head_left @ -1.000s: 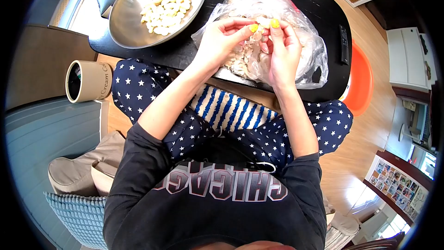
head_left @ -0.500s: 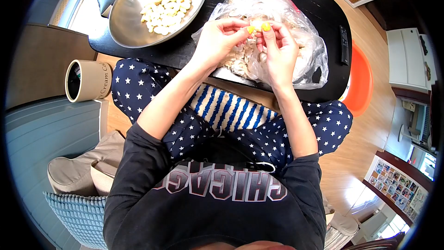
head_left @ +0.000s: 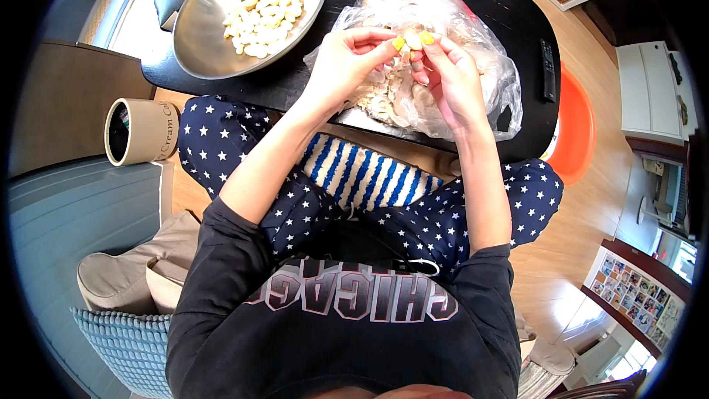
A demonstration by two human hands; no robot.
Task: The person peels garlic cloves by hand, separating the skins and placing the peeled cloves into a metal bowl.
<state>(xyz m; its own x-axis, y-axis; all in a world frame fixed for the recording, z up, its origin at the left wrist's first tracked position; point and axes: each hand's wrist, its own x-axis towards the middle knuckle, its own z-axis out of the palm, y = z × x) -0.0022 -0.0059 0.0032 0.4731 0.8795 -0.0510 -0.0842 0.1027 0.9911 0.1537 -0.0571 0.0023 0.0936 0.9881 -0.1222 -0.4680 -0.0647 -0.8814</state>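
Note:
A small pale garlic clove point(head_left: 413, 39) is pinched between the fingertips of both hands, above an open clear plastic bag point(head_left: 495, 66). My left hand point(head_left: 351, 63) grips it from the left, fingers closed. From the right, my right hand point(head_left: 450, 74) holds it between thumb and finger. Papery peelings point(head_left: 380, 96) lie in the near left part of the bag. To the left stands a steel bowl point(head_left: 199, 33) with several peeled cloves point(head_left: 262, 18) inside.
The bag and bowl rest on a black table point(head_left: 251, 92). A remote control point(head_left: 548, 70) lies near its right edge, beside an orange stool point(head_left: 577, 129). A beige bin point(head_left: 151, 129) stands at the left. A striped cloth item point(head_left: 362, 174) is between the knees.
My right hand has shifted slightly and its forearm has swung a little to the right. The clove between the fingertips is now more exposed. The bowl has moved marginally left in view.

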